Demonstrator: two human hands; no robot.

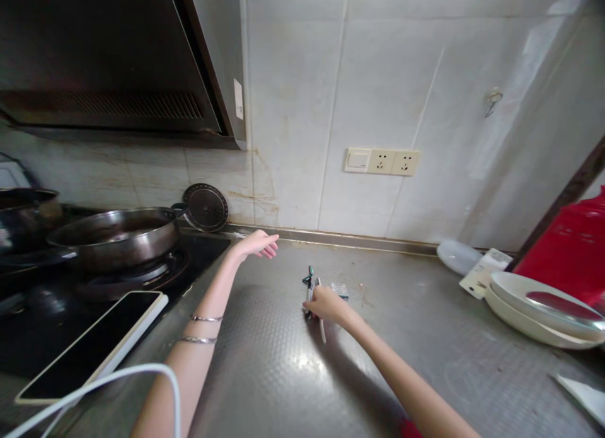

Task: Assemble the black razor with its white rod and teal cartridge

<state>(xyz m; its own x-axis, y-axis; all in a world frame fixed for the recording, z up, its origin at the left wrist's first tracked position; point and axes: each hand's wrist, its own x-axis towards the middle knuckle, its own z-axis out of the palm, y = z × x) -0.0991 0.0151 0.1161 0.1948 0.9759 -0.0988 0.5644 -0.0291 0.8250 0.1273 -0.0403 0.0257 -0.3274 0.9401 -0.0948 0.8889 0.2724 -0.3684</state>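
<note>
My left hand [259,244] hovers above the back of the metal counter, palm turned sideways and fingers stretched out, holding nothing. Low over the middle of the counter, my right hand [326,302] has its fingers closed around a slim white pen-like thing [322,332], which shows above and below the fingers. Close beside those fingers lies a thin dark stick-like thing [309,291] with a small green part [308,277] at its far end. A small clear piece with a bluish edge [340,290] is partly behind my right hand. The fingertips hide some detail.
A steel pan [118,239] sits on the black stove [28,334] at left, under the range hood [104,60]. A phone [94,346] lies near a white cable [142,367]. White dishes [520,318], a card [486,271] and a red object [567,242] are at right.
</note>
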